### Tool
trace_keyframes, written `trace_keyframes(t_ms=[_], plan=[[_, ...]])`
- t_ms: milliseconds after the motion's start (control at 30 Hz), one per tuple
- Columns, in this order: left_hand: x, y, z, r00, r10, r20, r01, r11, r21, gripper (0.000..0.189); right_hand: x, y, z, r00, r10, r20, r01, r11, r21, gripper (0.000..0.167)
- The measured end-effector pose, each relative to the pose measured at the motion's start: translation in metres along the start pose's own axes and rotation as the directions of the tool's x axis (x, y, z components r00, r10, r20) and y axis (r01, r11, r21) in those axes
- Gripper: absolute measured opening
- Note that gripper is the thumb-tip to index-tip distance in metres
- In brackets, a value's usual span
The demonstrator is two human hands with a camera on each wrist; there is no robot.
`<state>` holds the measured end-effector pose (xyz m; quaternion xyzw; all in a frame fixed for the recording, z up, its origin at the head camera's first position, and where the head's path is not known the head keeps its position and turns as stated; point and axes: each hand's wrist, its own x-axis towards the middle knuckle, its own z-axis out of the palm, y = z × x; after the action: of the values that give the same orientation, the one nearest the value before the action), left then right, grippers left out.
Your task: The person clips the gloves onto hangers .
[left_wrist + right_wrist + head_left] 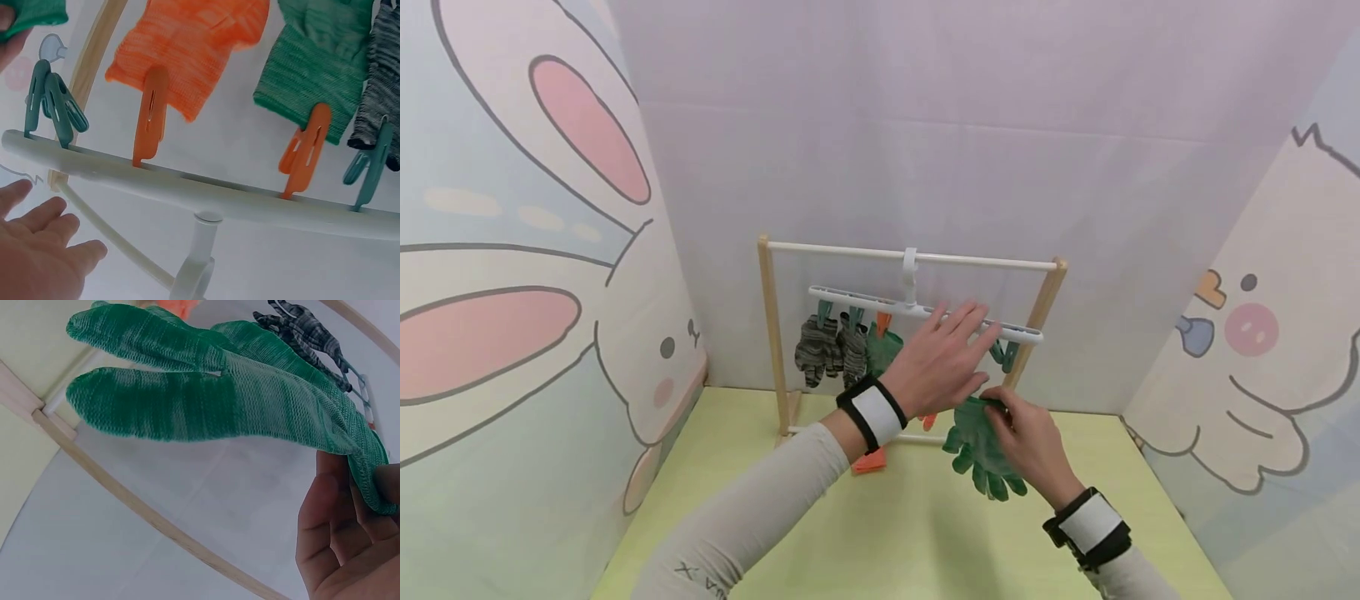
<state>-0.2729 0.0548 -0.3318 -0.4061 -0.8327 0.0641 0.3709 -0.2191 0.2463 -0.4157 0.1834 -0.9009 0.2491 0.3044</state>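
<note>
My right hand (1030,442) pinches the cuff of a green knitted glove (981,442), whose fingers hang down in front of the rack. In the right wrist view the same glove (162,403) stretches across the picture above my bent fingers (315,515). My left hand (940,358) has its fingers spread over the right half of a white clip hanger (857,298). The left wrist view shows that hand (47,250) with fingers extended beside the hanger bar (175,190). Two teal clips (53,103) at that end of the bar hold nothing.
On the hanger, an orange glove (181,47), another green glove (312,69) and dark striped gloves (817,346) hang from clips. The hanger hooks onto a wooden rack with a white top rod (835,248). An orange item (870,461) lies on the yellow-green table (737,500).
</note>
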Motion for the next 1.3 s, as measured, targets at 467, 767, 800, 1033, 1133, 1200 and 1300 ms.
trace_keyframes(t_ms=[467, 767, 800, 1033, 1133, 1200, 1300], plan=[[0.023, -0.004, 0.007, 0.998, -0.019, 0.061, 0.019, 1.0, 0.003, 0.059, 0.001, 0.003, -0.002, 0.998, 0.039, 0.046, -0.04, 0.999, 0.021, 0.017], [0.024, -0.006, 0.013, 0.998, -0.018, 0.059, 0.02, 0.999, -0.035, 0.06, -0.002, 0.005, -0.001, 0.996, 0.071, 0.062, -0.072, 0.997, 0.015, 0.017], [0.024, -0.006, 0.013, 0.998, -0.016, 0.058, 0.019, 0.999, -0.038, 0.06, -0.001, 0.005, -0.001, 0.996, 0.069, 0.058, -0.07, 0.997, 0.016, 0.017], [0.025, -0.007, 0.014, 0.997, -0.031, 0.066, 0.033, 0.999, -0.039, 0.059, 0.003, 0.006, -0.001, 0.997, 0.06, 0.047, -0.061, 0.998, 0.026, 0.017], [0.023, -0.007, 0.017, 0.997, -0.036, 0.075, 0.039, 0.998, -0.05, 0.061, 0.003, 0.006, 0.0, 0.995, 0.075, 0.061, -0.077, 0.996, 0.034, 0.017], [0.022, -0.006, 0.018, 0.996, -0.037, 0.083, 0.042, 0.997, -0.058, 0.061, 0.002, 0.006, 0.001, 0.994, 0.083, 0.072, -0.085, 0.996, 0.036, 0.017], [0.02, -0.006, 0.021, 0.996, -0.039, 0.086, 0.044, 0.997, -0.057, 0.062, 0.0, 0.007, 0.003, 0.994, 0.083, 0.077, -0.086, 0.996, 0.035, 0.017]])
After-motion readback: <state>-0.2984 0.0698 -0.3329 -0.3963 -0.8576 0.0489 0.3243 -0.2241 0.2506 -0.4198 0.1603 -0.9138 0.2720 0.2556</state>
